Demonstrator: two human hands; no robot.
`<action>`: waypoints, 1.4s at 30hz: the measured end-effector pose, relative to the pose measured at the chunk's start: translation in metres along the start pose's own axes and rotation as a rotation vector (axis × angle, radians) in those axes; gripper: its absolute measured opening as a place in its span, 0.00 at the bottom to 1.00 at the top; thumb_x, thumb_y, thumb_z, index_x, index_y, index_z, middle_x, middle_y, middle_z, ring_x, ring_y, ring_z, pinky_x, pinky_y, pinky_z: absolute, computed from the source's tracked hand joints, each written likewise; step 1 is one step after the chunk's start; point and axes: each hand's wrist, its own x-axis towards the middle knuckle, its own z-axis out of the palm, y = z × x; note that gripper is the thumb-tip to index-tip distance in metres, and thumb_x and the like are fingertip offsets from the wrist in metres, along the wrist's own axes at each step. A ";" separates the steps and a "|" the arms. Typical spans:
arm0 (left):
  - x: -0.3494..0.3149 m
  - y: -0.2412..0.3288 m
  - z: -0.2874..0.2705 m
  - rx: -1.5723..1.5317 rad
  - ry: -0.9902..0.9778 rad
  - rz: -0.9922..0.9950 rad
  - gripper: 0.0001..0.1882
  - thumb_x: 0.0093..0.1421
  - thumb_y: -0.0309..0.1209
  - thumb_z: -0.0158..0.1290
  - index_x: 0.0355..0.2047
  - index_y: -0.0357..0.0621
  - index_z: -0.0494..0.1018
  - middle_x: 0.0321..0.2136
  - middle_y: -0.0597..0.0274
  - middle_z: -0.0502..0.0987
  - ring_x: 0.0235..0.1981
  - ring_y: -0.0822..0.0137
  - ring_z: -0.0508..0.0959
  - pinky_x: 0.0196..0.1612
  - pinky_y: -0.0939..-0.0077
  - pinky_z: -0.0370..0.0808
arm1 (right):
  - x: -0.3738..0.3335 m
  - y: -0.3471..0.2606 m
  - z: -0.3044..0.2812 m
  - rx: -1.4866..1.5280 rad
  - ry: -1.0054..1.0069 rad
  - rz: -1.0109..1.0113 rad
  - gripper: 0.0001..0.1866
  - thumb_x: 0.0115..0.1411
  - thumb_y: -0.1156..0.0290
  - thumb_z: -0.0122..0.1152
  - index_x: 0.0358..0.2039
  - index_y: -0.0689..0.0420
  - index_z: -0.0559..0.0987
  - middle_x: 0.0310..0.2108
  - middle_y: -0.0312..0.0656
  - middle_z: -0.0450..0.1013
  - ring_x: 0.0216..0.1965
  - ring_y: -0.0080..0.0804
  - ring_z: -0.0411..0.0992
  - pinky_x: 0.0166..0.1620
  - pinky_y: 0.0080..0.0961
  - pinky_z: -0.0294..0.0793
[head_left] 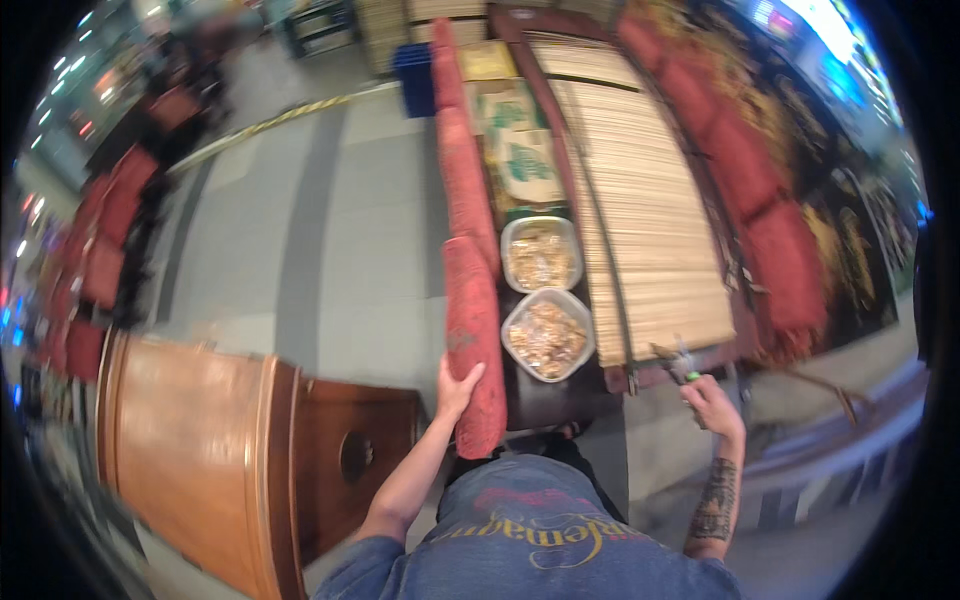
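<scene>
Tubs (507, 338) filled with brownish bits (547, 338), pliers-like tool (683, 368) clenched in right hand (713, 404), red cushion (470, 320) touched by left hand (458, 389), its grip kinda unclear

Left arm (410, 475) angled inward, left hand (455, 393) forward, thumb (471, 376) spread; right forearm (716, 505) tattooed, extended ahead, right hand (714, 405) curled in grip

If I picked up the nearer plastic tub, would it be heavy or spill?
The nearer plastic tub looks full of small pieces, so it's probably fairly heavy. They look loose and might spill if tilted.
</scene>
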 end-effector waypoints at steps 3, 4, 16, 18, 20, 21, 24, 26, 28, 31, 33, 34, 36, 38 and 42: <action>-0.004 0.003 0.007 0.146 0.063 0.126 0.42 0.55 0.37 0.66 0.64 0.33 0.58 0.57 0.45 0.70 0.58 0.56 0.71 0.62 0.64 0.66 | -0.033 -0.017 0.033 0.179 -0.027 0.115 0.15 0.65 0.58 0.60 0.33 0.59 0.78 0.37 0.45 0.71 0.44 0.39 0.68 0.50 0.32 0.68; -0.004 -0.001 0.010 0.146 0.081 0.144 0.43 0.55 0.37 0.66 0.65 0.33 0.57 0.58 0.45 0.69 0.59 0.56 0.70 0.63 0.63 0.66 | -0.042 -0.021 0.044 0.242 -0.029 0.165 0.15 0.65 0.59 0.61 0.33 0.59 0.78 0.37 0.44 0.71 0.45 0.38 0.68 0.51 0.32 0.68; 0.057 -0.024 -0.219 1.990 -0.682 0.160 0.24 0.66 0.46 0.44 0.59 0.52 0.70 0.61 0.48 0.66 0.65 0.49 0.62 0.64 0.23 0.40 | -0.027 -0.078 0.118 0.301 -0.076 -0.023 0.15 0.63 0.57 0.62 0.32 0.58 0.77 0.37 0.44 0.69 0.44 0.39 0.67 0.49 0.30 0.68; 0.051 -0.038 -0.280 2.211 -0.677 0.002 0.23 0.64 0.44 0.46 0.58 0.57 0.71 0.61 0.53 0.65 0.66 0.47 0.60 0.65 0.24 0.39 | -0.015 -0.094 0.124 0.330 -0.070 0.016 0.16 0.63 0.57 0.62 0.33 0.58 0.77 0.37 0.44 0.68 0.45 0.39 0.67 0.49 0.29 0.68; 0.038 -0.043 -0.301 2.273 -0.861 0.123 0.20 0.67 0.42 0.43 0.57 0.56 0.71 0.61 0.58 0.65 0.66 0.49 0.59 0.65 0.27 0.41 | -0.005 -0.109 0.135 0.376 -0.045 0.042 0.15 0.63 0.58 0.63 0.33 0.58 0.77 0.37 0.44 0.68 0.45 0.39 0.67 0.50 0.29 0.68; 0.042 -0.039 -0.291 2.260 -0.852 0.078 0.20 0.67 0.41 0.41 0.57 0.56 0.71 0.61 0.58 0.65 0.66 0.50 0.59 0.65 0.27 0.43 | -0.003 -0.111 0.138 0.401 -0.013 0.018 0.14 0.62 0.59 0.65 0.33 0.58 0.77 0.39 0.44 0.68 0.45 0.39 0.67 0.50 0.30 0.68; 0.044 -0.044 -0.276 2.215 -0.871 -0.061 0.19 0.69 0.38 0.39 0.56 0.57 0.71 0.60 0.59 0.66 0.66 0.52 0.59 0.63 0.29 0.47 | 0.006 -0.126 0.154 0.474 0.092 0.093 0.12 0.60 0.63 0.67 0.33 0.58 0.77 0.41 0.45 0.68 0.46 0.40 0.67 0.51 0.30 0.67; 0.057 -0.065 -0.287 2.197 -0.919 -0.098 0.18 0.69 0.38 0.40 0.57 0.57 0.71 0.59 0.60 0.66 0.65 0.53 0.59 0.61 0.30 0.49 | 0.018 -0.140 0.165 0.505 0.182 0.051 0.10 0.60 0.67 0.67 0.34 0.59 0.77 0.43 0.46 0.67 0.47 0.40 0.67 0.52 0.29 0.67; 0.080 -0.102 -0.298 2.200 -0.863 -0.294 0.17 0.67 0.41 0.45 0.52 0.53 0.74 0.55 0.59 0.71 0.57 0.58 0.66 0.49 0.34 0.63 | 0.034 -0.165 0.172 0.532 0.210 0.075 0.09 0.60 0.68 0.67 0.34 0.59 0.76 0.44 0.46 0.66 0.47 0.39 0.67 0.52 0.28 0.67; 0.145 -0.111 -0.304 1.907 -0.768 -0.646 0.16 0.67 0.39 0.45 0.51 0.50 0.74 0.51 0.58 0.73 0.51 0.58 0.70 0.43 0.41 0.67 | 0.064 -0.210 0.174 0.513 0.203 0.170 0.10 0.60 0.67 0.67 0.35 0.59 0.77 0.46 0.46 0.66 0.48 0.37 0.67 0.50 0.27 0.68; 0.187 -0.110 -0.315 1.719 -0.696 -0.773 0.16 0.67 0.38 0.45 0.50 0.48 0.74 0.48 0.56 0.74 0.47 0.58 0.72 0.39 0.46 0.70 | 0.081 -0.243 0.177 0.454 0.238 0.213 0.11 0.60 0.67 0.67 0.36 0.59 0.77 0.46 0.46 0.67 0.48 0.37 0.67 0.50 0.27 0.68; 0.207 -0.113 -0.322 1.603 -0.653 -0.840 0.16 0.67 0.38 0.45 0.50 0.47 0.74 0.47 0.56 0.75 0.45 0.58 0.74 0.37 0.48 0.71 | 0.092 -0.259 0.177 0.420 0.258 0.227 0.11 0.60 0.66 0.67 0.36 0.60 0.77 0.46 0.47 0.67 0.48 0.38 0.67 0.49 0.27 0.68; 0.241 -0.116 -0.346 1.331 -0.525 -1.011 0.15 0.68 0.37 0.45 0.49 0.45 0.74 0.44 0.55 0.77 0.40 0.59 0.76 0.33 0.52 0.73 | 0.124 -0.291 0.177 0.413 0.264 0.206 0.11 0.60 0.66 0.67 0.37 0.59 0.77 0.45 0.47 0.67 0.48 0.39 0.67 0.50 0.29 0.68; 0.277 -0.113 -0.368 1.061 -0.393 -1.188 0.15 0.68 0.36 0.45 0.48 0.43 0.74 0.42 0.54 0.78 0.36 0.59 0.78 0.29 0.57 0.76 | 0.159 -0.315 0.173 0.419 0.216 0.210 0.11 0.60 0.66 0.67 0.36 0.60 0.77 0.45 0.47 0.68 0.48 0.39 0.67 0.50 0.30 0.67; 0.313 -0.107 -0.390 0.705 -0.234 -1.141 0.14 0.67 0.34 0.46 0.47 0.39 0.73 0.35 0.52 0.79 0.28 0.59 0.80 0.23 0.63 0.78 | 0.247 -0.341 0.162 0.343 0.103 0.017 0.10 0.61 0.66 0.65 0.35 0.59 0.76 0.41 0.45 0.69 0.47 0.40 0.67 0.51 0.31 0.67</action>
